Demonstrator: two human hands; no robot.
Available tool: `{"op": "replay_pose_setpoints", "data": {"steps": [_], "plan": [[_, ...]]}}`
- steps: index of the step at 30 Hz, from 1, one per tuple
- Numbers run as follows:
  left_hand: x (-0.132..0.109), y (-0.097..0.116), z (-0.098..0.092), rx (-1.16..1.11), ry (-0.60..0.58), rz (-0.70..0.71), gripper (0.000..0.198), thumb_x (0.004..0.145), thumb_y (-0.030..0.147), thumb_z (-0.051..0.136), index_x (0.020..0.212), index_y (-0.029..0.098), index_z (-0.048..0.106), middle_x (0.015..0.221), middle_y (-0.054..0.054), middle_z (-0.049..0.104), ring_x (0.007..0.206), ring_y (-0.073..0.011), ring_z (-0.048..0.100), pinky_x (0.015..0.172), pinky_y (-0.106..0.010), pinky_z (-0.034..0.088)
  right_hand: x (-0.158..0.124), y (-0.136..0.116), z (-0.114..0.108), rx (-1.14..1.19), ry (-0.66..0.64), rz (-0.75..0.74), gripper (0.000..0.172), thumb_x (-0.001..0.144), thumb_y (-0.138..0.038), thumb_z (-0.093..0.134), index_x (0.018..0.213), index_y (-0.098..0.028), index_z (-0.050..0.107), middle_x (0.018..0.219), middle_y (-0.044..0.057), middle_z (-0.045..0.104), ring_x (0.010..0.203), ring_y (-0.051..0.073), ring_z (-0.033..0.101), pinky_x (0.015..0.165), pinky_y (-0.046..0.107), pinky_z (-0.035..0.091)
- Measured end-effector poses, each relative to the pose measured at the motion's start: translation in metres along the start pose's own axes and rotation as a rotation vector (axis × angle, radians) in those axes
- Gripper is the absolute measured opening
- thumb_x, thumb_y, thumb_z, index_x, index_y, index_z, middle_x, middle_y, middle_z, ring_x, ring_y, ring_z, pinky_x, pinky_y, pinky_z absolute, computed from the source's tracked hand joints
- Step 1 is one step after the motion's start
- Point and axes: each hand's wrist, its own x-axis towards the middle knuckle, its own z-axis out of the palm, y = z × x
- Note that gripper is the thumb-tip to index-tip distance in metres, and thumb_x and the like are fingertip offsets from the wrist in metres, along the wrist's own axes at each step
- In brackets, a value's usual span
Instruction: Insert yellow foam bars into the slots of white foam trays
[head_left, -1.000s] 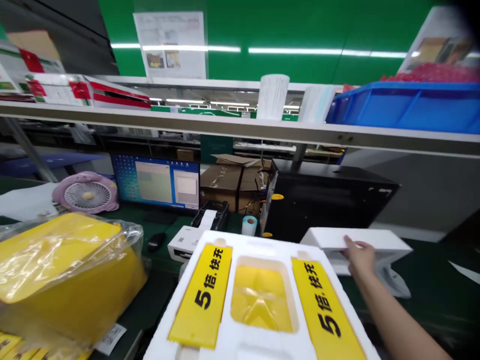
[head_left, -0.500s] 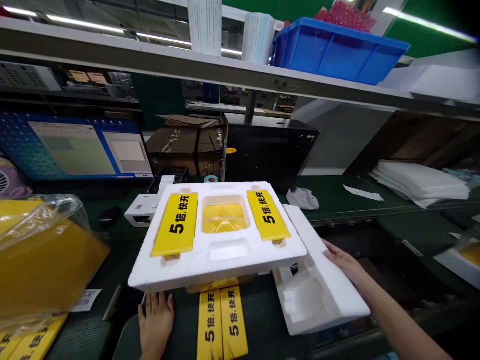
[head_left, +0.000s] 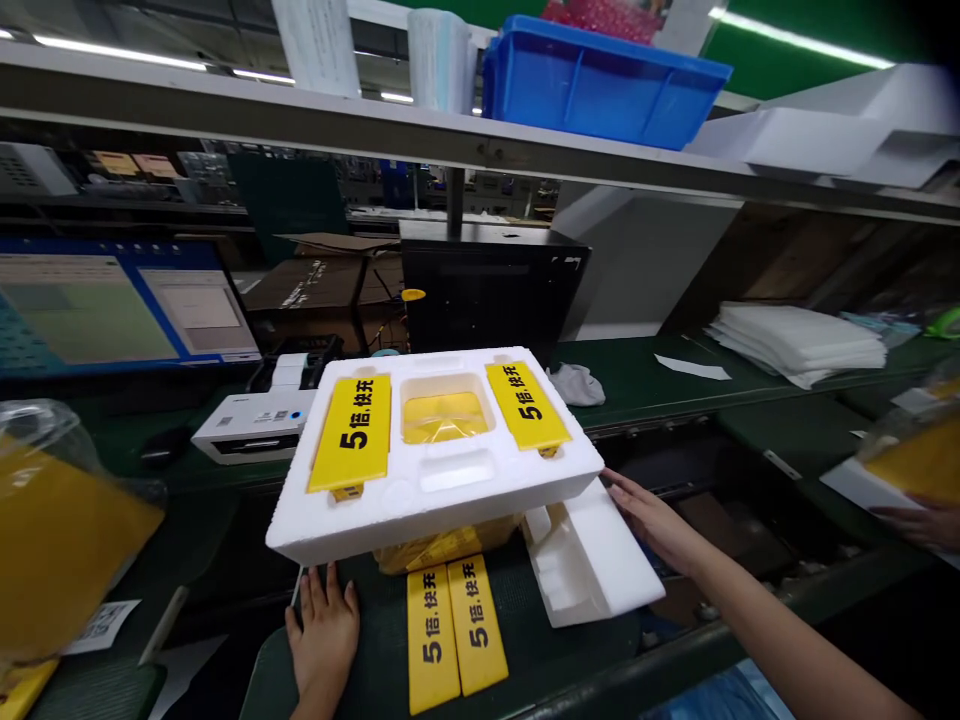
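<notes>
A large white foam tray point(head_left: 390, 515) sits raised above the mat, with two flat yellow boxes point(head_left: 351, 432) in its slots. Through its middle opening shows a yellow item in clear plastic point(head_left: 450, 545), which also sticks out below the tray. My left hand point(head_left: 325, 632) lies flat, fingers spread, on the green mat by the tray's near left corner. On the right, my right hand point(head_left: 652, 515) has its fingers on the edge of a smaller white foam insert point(head_left: 600, 560), partly under the tray; the fingers' undersides are hidden. Two yellow boxes point(head_left: 456, 635) lie side by side in front.
A label printer point(head_left: 251, 425) and a monitor point(head_left: 127, 305) stand at the left behind a plastic-wrapped yellow package point(head_left: 64, 540). A black computer case point(head_left: 495, 300) is at the back. Overhead, a shelf holds a blue bin point(head_left: 600, 85). Foam sheets point(head_left: 799, 340) are stacked right.
My right hand has moved the foam insert leftward, closer in under the tray. My left hand stays flat on the mat. The whole view has swung to the right.
</notes>
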Motion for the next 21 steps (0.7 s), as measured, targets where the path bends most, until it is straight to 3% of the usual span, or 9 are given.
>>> {"op": "replay_pose_setpoints", "data": {"steps": [3, 6, 9, 12, 14, 17, 21], "plan": [[-0.004, 0.025, -0.004, -0.054, 0.004, -0.006, 0.054, 0.088, 0.031, 0.017, 0.127, 0.003, 0.043, 0.134, -0.022, 0.037, 0.126, -0.0303, 0.031, 0.101, -0.052, 0.023, -0.011, 0.003, -0.034, 0.006, 0.054, -0.056, 0.059, 0.076, -0.044, 0.059, 0.126, -0.02, 0.039, 0.105, 0.008, 0.061, 0.091, 0.017, 0.059, 0.076, 0.028, 0.049], [-0.011, 0.062, -0.012, -0.107, 0.011, -0.003, 0.055, 0.088, 0.032, 0.019, 0.126, 0.002, 0.042, 0.132, -0.025, 0.038, 0.126, -0.0316, 0.032, 0.1, -0.053, 0.024, -0.036, 0.027, -0.083, 0.06, 0.272, -0.11, 0.056, 0.071, -0.045, 0.063, 0.119, -0.022, 0.045, 0.099, 0.006, 0.062, 0.089, 0.017, 0.059, 0.072, 0.026, 0.049], [-0.02, 0.107, -0.019, -0.175, 0.02, -0.003, 0.056, 0.088, 0.034, 0.02, 0.127, 0.001, 0.041, 0.131, -0.027, 0.037, 0.125, -0.0333, 0.032, 0.098, -0.056, 0.024, -0.082, 0.08, -0.14, 0.104, 0.603, -0.008, 0.052, 0.064, -0.043, 0.067, 0.107, -0.019, 0.052, 0.091, 0.006, 0.063, 0.08, 0.016, 0.06, 0.065, 0.024, 0.048], [-0.029, 0.158, -0.023, -0.27, 0.007, -0.013, 0.057, 0.088, 0.036, 0.018, 0.127, 0.001, 0.041, 0.132, -0.027, 0.036, 0.126, -0.0344, 0.029, 0.097, -0.059, 0.023, -0.144, 0.16, -0.185, 0.1, 0.814, 0.262, 0.048, 0.061, -0.046, 0.065, 0.098, -0.016, 0.055, 0.089, 0.009, 0.064, 0.077, 0.019, 0.061, 0.062, 0.027, 0.048], [-0.034, 0.193, -0.025, -0.34, -0.057, -0.03, 0.059, 0.087, 0.038, 0.019, 0.126, 0.0, 0.041, 0.132, -0.028, 0.035, 0.128, -0.0349, 0.025, 0.097, -0.06, 0.022, -0.185, 0.217, -0.2, 0.079, 0.872, 0.377, 0.048, 0.059, -0.048, 0.063, 0.094, -0.016, 0.057, 0.091, 0.011, 0.064, 0.078, 0.021, 0.062, 0.062, 0.029, 0.047], [-0.043, 0.249, -0.029, -0.435, -0.216, -0.041, 0.06, 0.085, 0.039, 0.022, 0.128, 0.0, 0.037, 0.137, -0.027, 0.027, 0.131, -0.0347, 0.016, 0.1, -0.062, 0.016, -0.24, 0.288, -0.202, 0.032, 0.956, 0.418, 0.041, 0.055, -0.049, 0.058, 0.082, -0.019, 0.059, 0.078, 0.009, 0.065, 0.066, 0.02, 0.061, 0.055, 0.03, 0.045], [-0.056, 0.322, -0.037, -0.526, -0.404, 0.001, 0.066, 0.081, 0.04, 0.033, 0.133, 0.001, 0.028, 0.142, -0.024, 0.015, 0.134, -0.0338, 0.004, 0.103, -0.06, 0.007, -0.294, 0.333, -0.194, -0.014, 1.015, 0.485, 0.032, 0.05, -0.047, 0.051, 0.067, -0.021, 0.058, 0.054, 0.003, 0.056, 0.047, 0.018, 0.053, 0.043, 0.029, 0.039]]}}
